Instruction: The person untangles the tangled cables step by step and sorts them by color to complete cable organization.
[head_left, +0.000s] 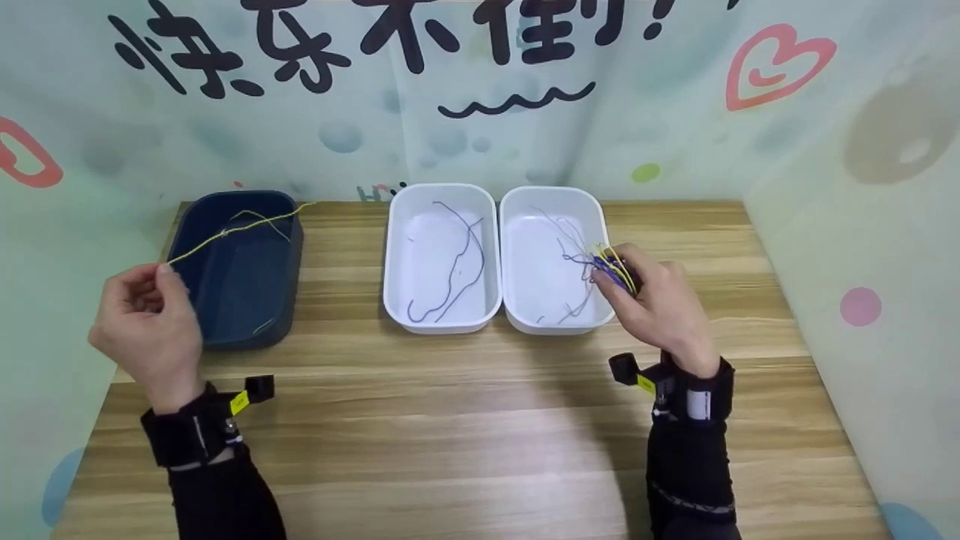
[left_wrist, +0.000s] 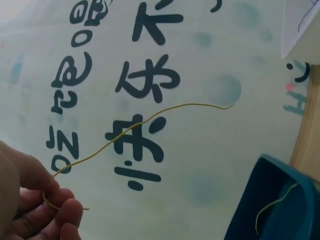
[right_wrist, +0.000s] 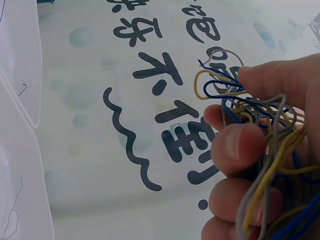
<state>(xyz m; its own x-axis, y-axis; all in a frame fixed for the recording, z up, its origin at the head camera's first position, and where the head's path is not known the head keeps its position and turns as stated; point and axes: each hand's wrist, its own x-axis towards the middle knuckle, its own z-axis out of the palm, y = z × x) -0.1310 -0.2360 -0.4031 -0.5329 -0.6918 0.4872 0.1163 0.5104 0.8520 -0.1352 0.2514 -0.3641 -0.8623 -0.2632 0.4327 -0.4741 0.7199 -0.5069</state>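
Observation:
My left hand (head_left: 146, 326) pinches one yellow wire (left_wrist: 135, 125) between thumb and fingers. Its long end reaches up and right across the navy bin (head_left: 247, 292) in the head view, and a short tail shows past the fingers in the left wrist view. Pieces of yellow wire lie inside that bin. At the right white bin (head_left: 555, 324), my right hand (head_left: 664, 307) grips a tangled bundle of blue, yellow and grey wires (right_wrist: 270, 120), some looping out beyond the fingers. Thin grey wires and a blue piece show in or over this bin.
The left white bin (head_left: 442, 324) stands against the right one and holds a few dark blue wires (head_left: 454, 274). All the bins sit near the back edge of the wooden table (head_left: 450, 435). A printed cloth (head_left: 660, 97) hangs behind, with more at both sides.

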